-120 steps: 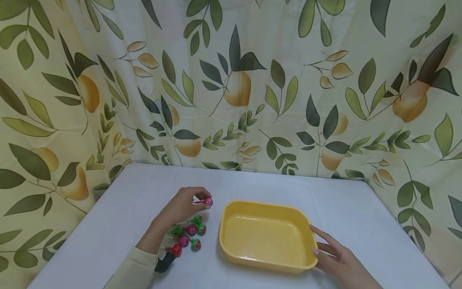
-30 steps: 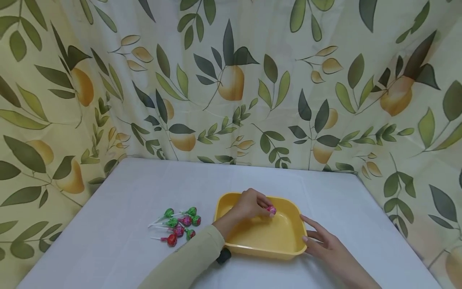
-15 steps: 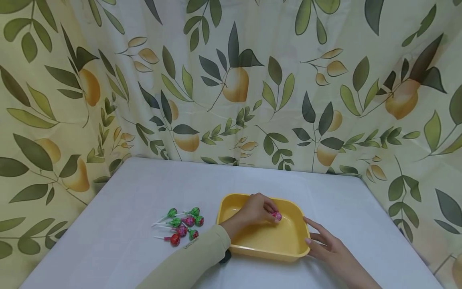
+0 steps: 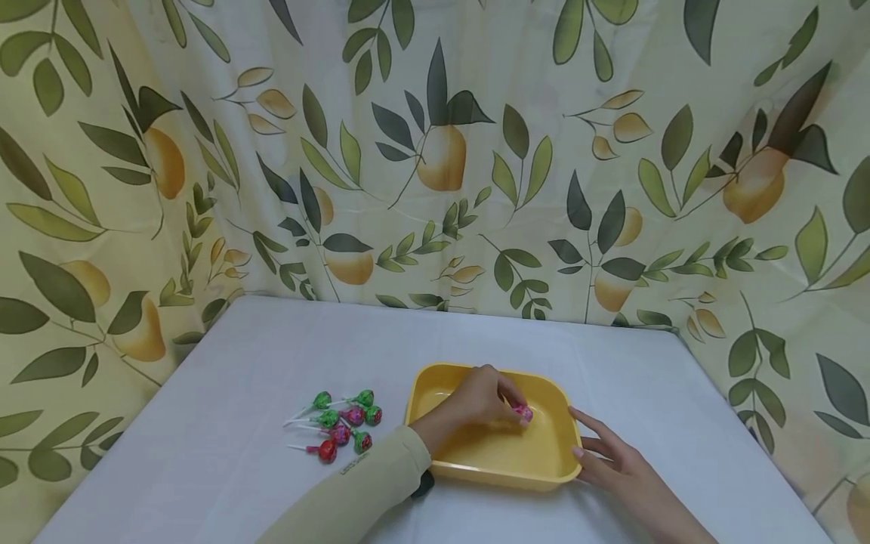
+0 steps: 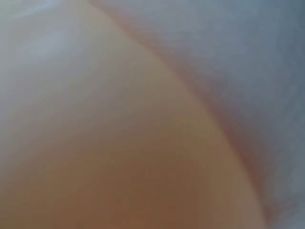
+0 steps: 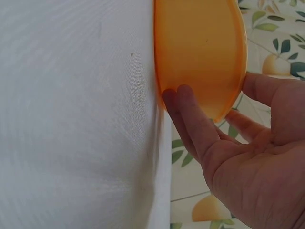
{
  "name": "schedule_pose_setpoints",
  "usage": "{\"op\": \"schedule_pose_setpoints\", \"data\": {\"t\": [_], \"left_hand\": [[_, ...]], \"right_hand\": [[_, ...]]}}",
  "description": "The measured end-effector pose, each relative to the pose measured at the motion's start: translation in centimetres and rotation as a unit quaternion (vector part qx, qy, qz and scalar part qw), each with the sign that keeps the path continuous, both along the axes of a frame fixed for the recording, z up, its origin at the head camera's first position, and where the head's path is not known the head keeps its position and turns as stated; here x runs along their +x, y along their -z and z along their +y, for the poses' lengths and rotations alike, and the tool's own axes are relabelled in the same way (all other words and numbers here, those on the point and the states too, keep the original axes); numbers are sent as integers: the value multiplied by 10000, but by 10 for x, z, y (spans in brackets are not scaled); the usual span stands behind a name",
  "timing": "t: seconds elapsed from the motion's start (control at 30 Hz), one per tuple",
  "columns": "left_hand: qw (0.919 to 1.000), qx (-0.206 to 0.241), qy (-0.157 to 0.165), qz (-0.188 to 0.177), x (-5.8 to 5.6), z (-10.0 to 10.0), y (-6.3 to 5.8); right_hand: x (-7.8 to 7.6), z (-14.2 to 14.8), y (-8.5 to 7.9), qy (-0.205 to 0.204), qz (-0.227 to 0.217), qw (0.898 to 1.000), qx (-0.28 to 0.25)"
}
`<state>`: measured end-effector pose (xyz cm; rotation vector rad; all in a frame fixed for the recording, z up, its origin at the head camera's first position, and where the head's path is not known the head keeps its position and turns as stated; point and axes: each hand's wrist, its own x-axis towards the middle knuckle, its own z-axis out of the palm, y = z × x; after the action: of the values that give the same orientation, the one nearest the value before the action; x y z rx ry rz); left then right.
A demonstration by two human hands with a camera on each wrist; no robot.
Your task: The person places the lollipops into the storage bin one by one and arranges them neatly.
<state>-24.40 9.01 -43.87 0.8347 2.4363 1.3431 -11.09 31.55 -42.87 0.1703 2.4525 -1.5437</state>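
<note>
In the head view my left hand [image 4: 484, 397] is inside a yellow plastic tray [image 4: 489, 471], low over its floor. Its fingertips pinch a pink-wrapped lollipop [image 4: 523, 412]; the stick is hidden by the hand. My right hand [image 4: 615, 457] touches the tray's right end with spread, mostly straight fingers. The right wrist view shows that right hand [image 6: 252, 157] with its fingertips against the tray's outer wall [image 6: 200, 47] and rim. Blurred and very close, the tray [image 5: 119, 119] takes up much of the left wrist view, where no fingers show.
Left of the tray several lollipops lie in a loose group, among them a red one [image 4: 327, 452], a pink one [image 4: 340, 433] and a green one [image 4: 362, 442]. A white cloth [image 4: 326, 332] covers the table. Behind hangs a leaf-and-fruit patterned curtain [image 4: 442, 159].
My left hand has carried the pink lollipop rightward from beside the loose group into the tray, then slightly lower. My right hand stays at the tray's right end.
</note>
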Motion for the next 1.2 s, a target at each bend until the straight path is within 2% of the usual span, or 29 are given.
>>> {"op": "schedule_pose_setpoints", "data": {"t": [0.23,0.37,0.6,1.2], "left_hand": [[9999,84,-99,35,0,1,2],[9995,73,-65,304,1,3,5],[9972,-197,-103,710,3,2,6],[9948,-521,-102,867,2,-3,3]], "right_hand": [[3,2,1,-118,119,9996,-227],[4,3,1,-192,205,9991,-323],[4,4,1,-311,236,9984,-411],[2,5,4,-547,439,9967,-403]]}}
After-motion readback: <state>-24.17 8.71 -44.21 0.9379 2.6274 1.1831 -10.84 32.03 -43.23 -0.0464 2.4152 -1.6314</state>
